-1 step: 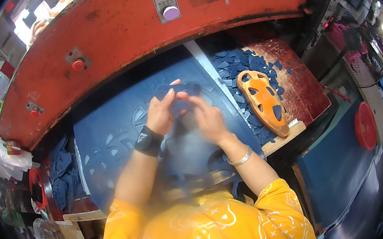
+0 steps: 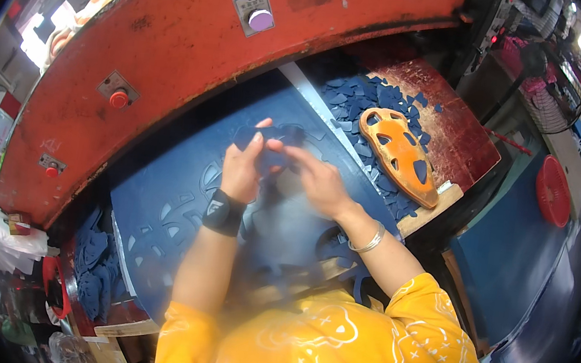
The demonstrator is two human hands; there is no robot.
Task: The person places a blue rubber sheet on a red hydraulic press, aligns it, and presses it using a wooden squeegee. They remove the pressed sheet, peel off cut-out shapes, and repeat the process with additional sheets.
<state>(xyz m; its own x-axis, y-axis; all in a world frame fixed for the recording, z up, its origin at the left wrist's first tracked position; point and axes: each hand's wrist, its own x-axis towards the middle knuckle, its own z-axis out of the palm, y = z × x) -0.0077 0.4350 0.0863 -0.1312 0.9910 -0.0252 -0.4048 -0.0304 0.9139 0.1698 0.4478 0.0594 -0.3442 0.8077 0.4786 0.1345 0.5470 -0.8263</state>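
Note:
Over a dark blue sheet (image 2: 156, 166) marked with curved cut lines, my two hands meet close together. My left hand (image 2: 240, 170), with a black band at its wrist, is closed on a dark blue cut piece (image 2: 288, 135), thumb pressed against it. From the other side my right hand (image 2: 323, 187), with a silver bracelet on the wrist, brings its bent fingers to the same piece and appears to pinch its near edge. A hazy smear hides the piece's outline and lower part. To the right lies an orange cutting die (image 2: 399, 151) with several openings.
A red machine beam (image 2: 170, 46) with round buttons arches over the sheet's far side. Blue scraps (image 2: 357, 96) lie around the die on a worn red board (image 2: 461, 133). At the right, a red basket (image 2: 554, 190) sits beside a blue sheet stack (image 2: 504, 256). Offcuts (image 2: 95, 260) hang at left.
Both hands have shifted very slightly to the left at the fingers, still together at the blue piece. Nothing else has visibly moved.

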